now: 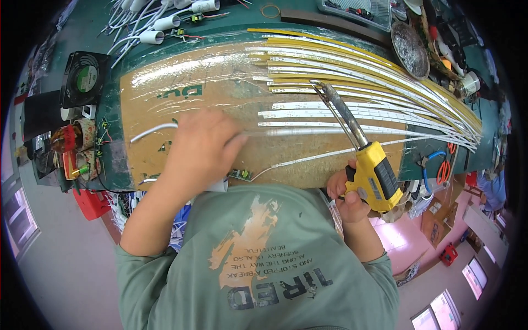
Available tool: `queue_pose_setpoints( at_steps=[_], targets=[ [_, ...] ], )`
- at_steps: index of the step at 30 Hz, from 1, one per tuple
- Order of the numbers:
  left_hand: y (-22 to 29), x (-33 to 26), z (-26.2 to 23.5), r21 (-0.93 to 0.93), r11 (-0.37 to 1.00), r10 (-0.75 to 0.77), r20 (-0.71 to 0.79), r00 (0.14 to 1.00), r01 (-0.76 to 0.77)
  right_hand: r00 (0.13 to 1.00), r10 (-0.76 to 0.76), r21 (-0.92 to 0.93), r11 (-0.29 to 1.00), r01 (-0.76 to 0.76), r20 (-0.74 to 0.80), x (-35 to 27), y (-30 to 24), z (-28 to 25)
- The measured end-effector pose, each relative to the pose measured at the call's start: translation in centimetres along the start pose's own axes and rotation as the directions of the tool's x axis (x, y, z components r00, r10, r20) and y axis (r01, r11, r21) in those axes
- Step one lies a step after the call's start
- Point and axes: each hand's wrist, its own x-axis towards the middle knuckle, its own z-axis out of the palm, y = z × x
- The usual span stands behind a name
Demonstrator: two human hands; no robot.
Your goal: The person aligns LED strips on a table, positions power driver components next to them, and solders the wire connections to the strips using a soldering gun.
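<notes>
My left hand (204, 147) is closed over the cardboard sheet, its thumb and fingertips at the near end of a white LED strip (297, 132) that is blurred by motion. My right hand (350, 197), at the near edge, wraps around the handle of a yellow and black soldering gun (375, 179). The gun's metal tip points up and away, over the other strips. Below my left hand lies a small green circuit board (240, 174), with thin wires leading to another LED strip (313, 158). A white cylindrical housing (218, 186) sits beside the board, partly hidden by my forearm.
Several white and yellow LED strips (330, 69) fan out at the right on the cardboard sheet (148, 99). A black fan (85, 80) stands at left, white housings with cables (151, 37) at the back left. Scissors with orange handles (444, 171) and a metal bowl (410, 50) are at right.
</notes>
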Motion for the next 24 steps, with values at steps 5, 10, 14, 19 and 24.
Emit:
queue_pose_setpoints(
  at_steps=[5,10,14,19,24],
  targets=[
    [0.5,-2.0,-1.2,-0.076,0.992,0.119,0.218,0.969,-0.104,0.999,0.012,0.016,1.0,-0.012,-0.032,-0.2,0.0,0.1],
    [-3.1,0.9,-2.2,-0.153,0.986,0.062,-0.012,0.998,-0.063,0.999,-0.029,0.004,1.0,0.029,-0.039,-0.5,0.5,-0.6],
    [-9.2,5.6,-3.4,0.322,0.943,0.067,-0.42,0.905,0.08,0.999,-0.028,0.027,0.999,0.028,-0.024,-0.4,1.0,-0.9],
    [-11.9,9.1,-4.5,0.562,0.825,0.271,-0.306,0.913,-0.056,0.999,-0.036,0.019,0.999,0.037,-0.02,-0.3,0.8,-0.5],
    [-12.0,9.5,-4.1,0.41,0.9,0.3,-0.338,0.892,-0.148,0.999,-0.021,-0.002,1.0,0.021,-0.04,-0.4,0.5,-0.2]
  ],
)
